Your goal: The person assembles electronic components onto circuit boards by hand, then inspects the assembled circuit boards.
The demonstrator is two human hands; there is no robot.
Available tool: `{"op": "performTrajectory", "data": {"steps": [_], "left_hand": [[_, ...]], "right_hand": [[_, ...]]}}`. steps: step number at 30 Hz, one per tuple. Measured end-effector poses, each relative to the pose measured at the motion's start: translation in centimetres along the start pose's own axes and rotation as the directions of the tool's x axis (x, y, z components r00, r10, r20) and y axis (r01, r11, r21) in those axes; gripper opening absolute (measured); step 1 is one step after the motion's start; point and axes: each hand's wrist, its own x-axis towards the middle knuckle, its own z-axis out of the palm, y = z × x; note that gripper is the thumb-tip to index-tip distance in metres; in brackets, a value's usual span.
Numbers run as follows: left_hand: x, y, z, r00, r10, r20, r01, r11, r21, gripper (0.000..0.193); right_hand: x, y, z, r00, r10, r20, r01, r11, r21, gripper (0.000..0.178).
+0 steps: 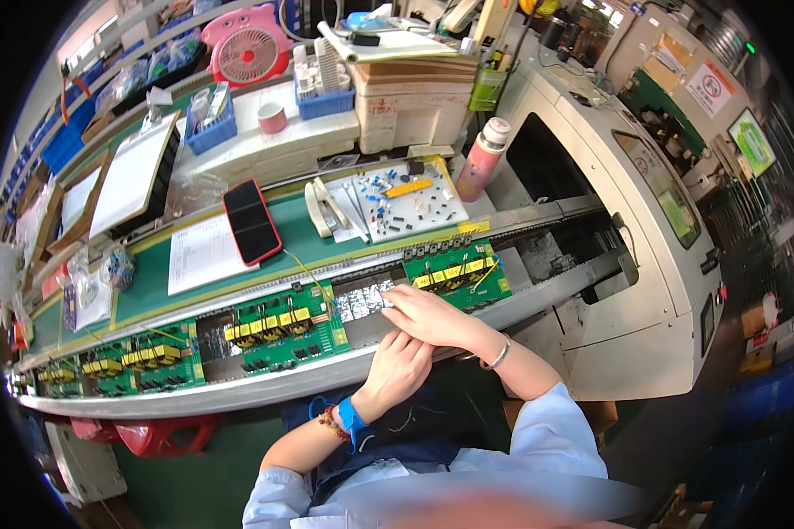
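Both hands, left hand point(397, 368) under right hand point(428, 313), rest on conveyor rail point(238, 388).

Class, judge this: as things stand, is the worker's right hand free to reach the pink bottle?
Probably yes. The right hand rests empty by the conveyor, and only low circuit boards and a parts tray lie toward the pink bottle.

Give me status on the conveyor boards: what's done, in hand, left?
Done: cannot tell; the board at the machine mouth carries yellow parts, as do the others. In hand: both hands rest at the rail between boards, right hand over left hand, holding nothing visible. Left: a board and more boards queue to the person's left on the conveyor.
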Motion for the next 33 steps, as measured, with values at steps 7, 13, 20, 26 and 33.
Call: {"op": "performTrajectory", "data": {"steps": [7, 13, 20, 26, 33], "left_hand": [[-3.7, -1.0, -3.3, 0.996, 0.043, -0.079, -0.044, 0.999, -0.011, 0.036], [-4.5, -2.0, -4.0, 0.978, -0.027, -0.208, 0.034, 0.999, 0.032, 0.034], [-4.6, -2.0, -3.6, 0.961, -0.091, -0.262, 0.115, 0.99, 0.078, 0.032], [-4.9, -1.8, -3.9, 0.959, -0.117, -0.258, 0.135, 0.989, 0.054, 0.031], [-5.1, -2.0, -4.1, 0.96, -0.08, -0.269, 0.104, 0.992, 0.075, 0.03]], "right_hand": [[1.4, 0.4, 1.4, 0.983, 0.091, 0.158, -0.071, 0.989, -0.128, 0.048], [1.0, -0.2, 2.0, 0.979, 0.146, 0.144, -0.093, 0.942, -0.323, 0.054], [-0.4, 1.3, 2.1, 0.988, 0.143, -0.052, -0.152, 0.918, -0.366, 0.049], [-1.6, 1.8, -0.4, 0.962, 0.267, -0.051, -0.266, 0.888, -0.376, 0.05], [-3.0, 5.3, -0.9, 0.912, 0.273, -0.305, -0.358, 0.894, -0.271, 0.045]]}}
